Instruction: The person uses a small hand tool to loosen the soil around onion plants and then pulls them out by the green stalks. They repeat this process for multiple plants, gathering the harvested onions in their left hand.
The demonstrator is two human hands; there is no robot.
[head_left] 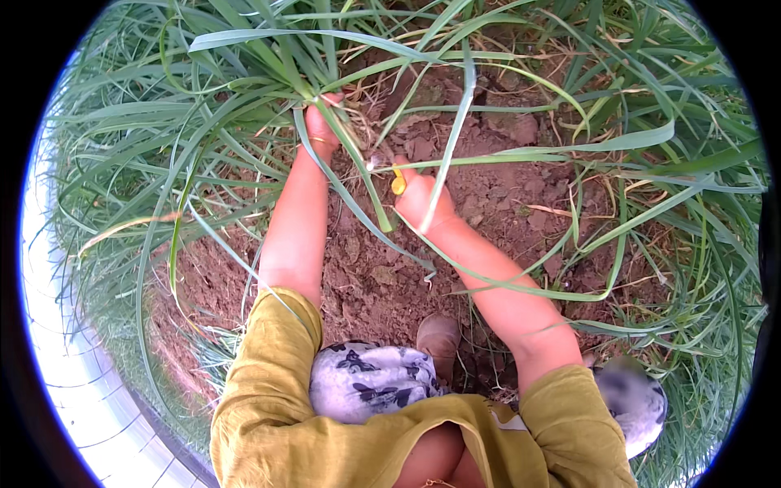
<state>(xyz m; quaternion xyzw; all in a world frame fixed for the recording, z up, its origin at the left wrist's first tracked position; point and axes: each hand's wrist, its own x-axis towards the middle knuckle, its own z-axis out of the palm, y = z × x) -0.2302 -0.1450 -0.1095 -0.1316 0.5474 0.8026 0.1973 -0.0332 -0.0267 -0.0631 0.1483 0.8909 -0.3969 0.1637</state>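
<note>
My left hand [321,125] is closed around the base of a clump of long green strap leaves [299,73], and the leaves partly cover its fingers. Pale stem bases and dry roots show beside it. Close by on the right, my right hand [427,198] grips a small tool with a yellow handle [398,183]. A bright, shiny part [373,163], perhaps its blade, shows by the stems; its shape is too blurred to tell. Several long leaves cross in front of my right hand and forearm.
Reddish-brown crumbly soil [378,274] lies below my hands. Dense leafy plants [659,122] stand on the right, with more along the left. A brown boot [438,338] rests on the soil near my patterned clothing [372,378]. Pale sheeting [104,396] curves along the lower left.
</note>
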